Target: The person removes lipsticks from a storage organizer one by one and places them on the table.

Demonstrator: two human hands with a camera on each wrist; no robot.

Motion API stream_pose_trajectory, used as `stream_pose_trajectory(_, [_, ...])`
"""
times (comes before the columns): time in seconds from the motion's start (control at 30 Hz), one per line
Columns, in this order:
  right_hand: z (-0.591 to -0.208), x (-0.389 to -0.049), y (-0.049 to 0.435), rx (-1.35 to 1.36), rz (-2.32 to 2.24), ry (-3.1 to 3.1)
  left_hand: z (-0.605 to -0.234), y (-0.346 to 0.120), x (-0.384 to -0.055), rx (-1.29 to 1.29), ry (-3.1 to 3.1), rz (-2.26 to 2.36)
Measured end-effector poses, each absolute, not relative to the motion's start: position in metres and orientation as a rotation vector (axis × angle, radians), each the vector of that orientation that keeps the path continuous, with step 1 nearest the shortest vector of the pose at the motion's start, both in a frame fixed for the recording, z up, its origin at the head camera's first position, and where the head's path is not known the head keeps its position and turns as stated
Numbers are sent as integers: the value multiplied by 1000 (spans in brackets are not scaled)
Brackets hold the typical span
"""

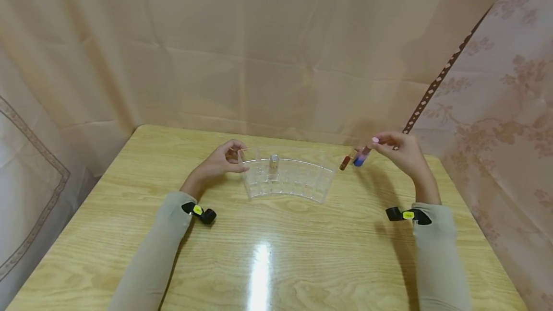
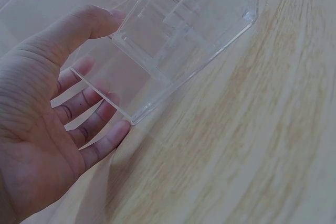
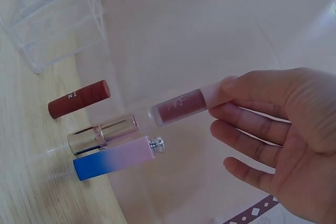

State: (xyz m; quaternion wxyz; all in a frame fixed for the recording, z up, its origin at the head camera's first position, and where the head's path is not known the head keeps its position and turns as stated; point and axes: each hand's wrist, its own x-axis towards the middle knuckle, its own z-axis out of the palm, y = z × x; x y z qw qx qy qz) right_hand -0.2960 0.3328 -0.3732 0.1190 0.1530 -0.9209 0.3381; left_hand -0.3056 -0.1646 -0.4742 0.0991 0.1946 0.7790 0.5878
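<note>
My left hand [image 1: 219, 161] grips the left end of a clear, curved plastic lipstick organizer [image 1: 285, 195], thumb on the upper edge and fingers behind the side wall [image 2: 126, 74]. A lipstick with a silvery top [image 1: 274, 162] stands upright in one of its back compartments. At the right, my right hand [image 1: 403, 156] pinches a lip gloss tube [image 3: 181, 107] between thumb and forefinger by its pale pink end; its body is dark red. Near that tube are a brown-red lipstick [image 3: 80, 99], a clear, gold-toned lip tube [image 3: 102, 134] and a blue-to-pink lip tube [image 3: 115, 158].
The organizer and the lip tubes are toward the back of a wood-grain table [image 1: 328, 253]. A beige cloth [image 1: 276, 61] hangs behind it, with a flowered curtain [image 1: 510, 133] to the right. Each wrist wears a small black camera.
</note>
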Motion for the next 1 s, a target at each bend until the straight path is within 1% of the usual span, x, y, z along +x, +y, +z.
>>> stream_pose_trajectory(0.27, [-375,-294,345,408,982,-2696,-476,-162,-309,609,2294,1748])
stream_pose_trajectory(0.63, [-378,-293,357,263,1007,-2694,-476,-162,-310,609,2309,1731])
stream_pose_trajectory(1.0, [-390,-299,363,300,1016,-2699,-475,-161,-309,598,2311,1729])
